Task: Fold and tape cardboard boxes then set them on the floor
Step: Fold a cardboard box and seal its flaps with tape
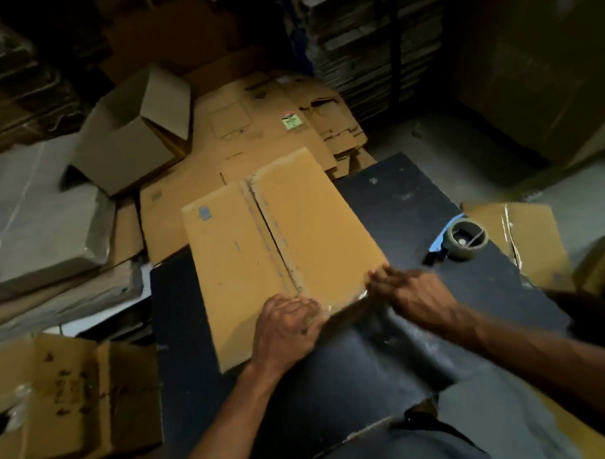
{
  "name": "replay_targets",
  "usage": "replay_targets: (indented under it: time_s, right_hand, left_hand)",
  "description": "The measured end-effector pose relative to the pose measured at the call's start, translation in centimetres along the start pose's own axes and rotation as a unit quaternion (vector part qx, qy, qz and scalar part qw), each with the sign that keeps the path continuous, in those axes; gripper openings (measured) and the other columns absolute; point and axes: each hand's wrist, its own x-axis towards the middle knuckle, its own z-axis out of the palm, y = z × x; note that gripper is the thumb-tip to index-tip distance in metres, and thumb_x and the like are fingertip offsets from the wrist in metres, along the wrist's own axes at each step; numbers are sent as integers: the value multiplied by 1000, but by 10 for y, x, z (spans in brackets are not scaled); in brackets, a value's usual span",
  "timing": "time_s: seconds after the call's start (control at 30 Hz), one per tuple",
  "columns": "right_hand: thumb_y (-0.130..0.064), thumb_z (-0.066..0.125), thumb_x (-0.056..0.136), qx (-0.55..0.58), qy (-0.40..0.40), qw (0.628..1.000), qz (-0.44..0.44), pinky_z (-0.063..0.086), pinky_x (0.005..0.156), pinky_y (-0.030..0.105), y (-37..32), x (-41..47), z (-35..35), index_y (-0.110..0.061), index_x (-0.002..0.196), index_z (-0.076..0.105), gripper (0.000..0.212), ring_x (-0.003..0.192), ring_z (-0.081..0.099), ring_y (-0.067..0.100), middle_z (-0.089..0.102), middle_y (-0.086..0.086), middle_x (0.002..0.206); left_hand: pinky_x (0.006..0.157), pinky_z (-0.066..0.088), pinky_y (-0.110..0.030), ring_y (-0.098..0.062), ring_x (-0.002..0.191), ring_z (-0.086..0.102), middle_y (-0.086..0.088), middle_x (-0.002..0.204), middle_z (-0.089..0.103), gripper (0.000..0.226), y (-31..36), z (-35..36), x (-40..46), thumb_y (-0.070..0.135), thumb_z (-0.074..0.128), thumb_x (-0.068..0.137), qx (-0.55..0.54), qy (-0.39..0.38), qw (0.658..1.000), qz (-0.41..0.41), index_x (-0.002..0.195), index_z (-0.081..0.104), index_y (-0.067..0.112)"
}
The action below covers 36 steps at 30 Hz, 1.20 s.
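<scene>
Both hands work the near edge of the box [278, 250] on the dark table [413, 205]: left hand [287, 322] curled pressing at the seam, right hand [409, 290] pinching its corner, seam running toward eleven o'clock, tape roll [466, 237] at two o'clock nearer the right.

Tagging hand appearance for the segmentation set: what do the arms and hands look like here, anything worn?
Both forearms are bare to the frame edge: no sleeves, gloves, watch or bands in view. Left hand and right hand show no visible rings, though the fingers are motion-blurred. Dark grey clothing shows at the bottom edge.
</scene>
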Motion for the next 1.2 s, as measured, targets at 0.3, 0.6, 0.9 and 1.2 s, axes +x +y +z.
replay_targets:
  time_s: [0.3,0.6,0.9,1.2]
  right_hand:
    - [-39,62,97,180,-33,976,115,56,61,32,-4,78,-17,-34,113,76,22,76,73,21,77,-4,86]
    - [-56,49,101,37,-215,969,113,28,117,64,81,232,1,-32,159,27,66,153,20,37,18,11,168]
    - [-85,42,87,70,-271,942,184,28,110,71,78,233,14,-34,160,10,95,149,19,47,20,17,163]
    - [-73,37,97,0,-309,944,117,53,88,42,24,136,-27,-28,154,31,73,119,59,35,45,15,141]
  left_hand:
    - [95,48,-21,-12,106,70,9,119,76,29,12,-19,16,35,70,88,-55,59,955,-284,114,79,25]
    - [108,48,-49,-29,140,52,-15,153,52,73,109,48,81,60,45,90,46,-80,956,-278,146,55,14]
    - [108,48,-36,-15,129,61,1,141,65,66,63,49,52,45,71,73,98,-162,953,-236,134,66,21]
    - [118,33,-28,-14,143,47,7,153,54,62,10,-42,2,-1,66,84,56,-115,939,-320,140,63,27]
